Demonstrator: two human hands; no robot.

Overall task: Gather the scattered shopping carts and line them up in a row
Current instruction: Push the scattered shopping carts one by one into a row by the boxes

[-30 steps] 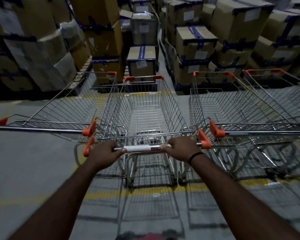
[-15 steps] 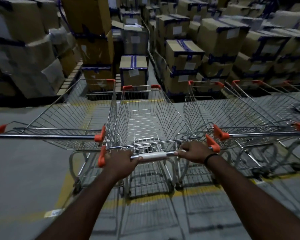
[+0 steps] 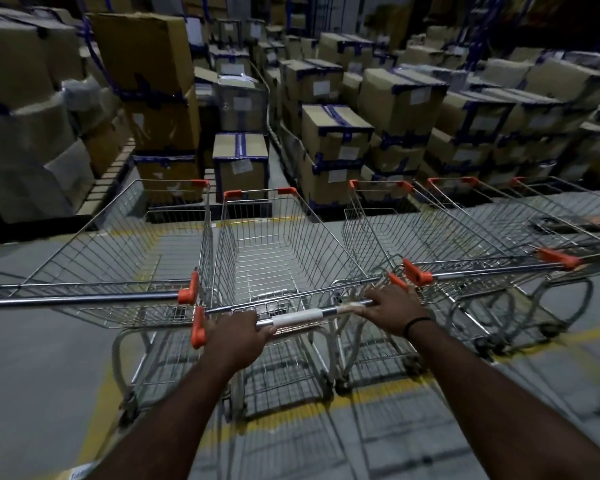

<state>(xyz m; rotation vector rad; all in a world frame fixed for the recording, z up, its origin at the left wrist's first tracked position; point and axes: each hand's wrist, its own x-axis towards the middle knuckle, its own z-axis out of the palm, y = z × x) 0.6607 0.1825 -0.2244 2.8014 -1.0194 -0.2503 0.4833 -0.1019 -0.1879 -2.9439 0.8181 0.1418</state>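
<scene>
Head view
Our left hand (image 3: 234, 336): closed around the handlebar (image 3: 293, 318) of the middle cart (image 3: 274, 247).
Our right hand (image 3: 394, 308): wrapped over the same bar near its right end.
Middle cart: straight ahead of us, between the left cart (image 3: 125, 251) and the right carts (image 3: 440, 230).
Ahead: stacked cardboard boxes (image 3: 333, 133).

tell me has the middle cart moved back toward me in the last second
Yes. The middle cart has rolled back: its handle sat level with the left cart's handle earlier, and is now behind it, nearer the person.
</scene>
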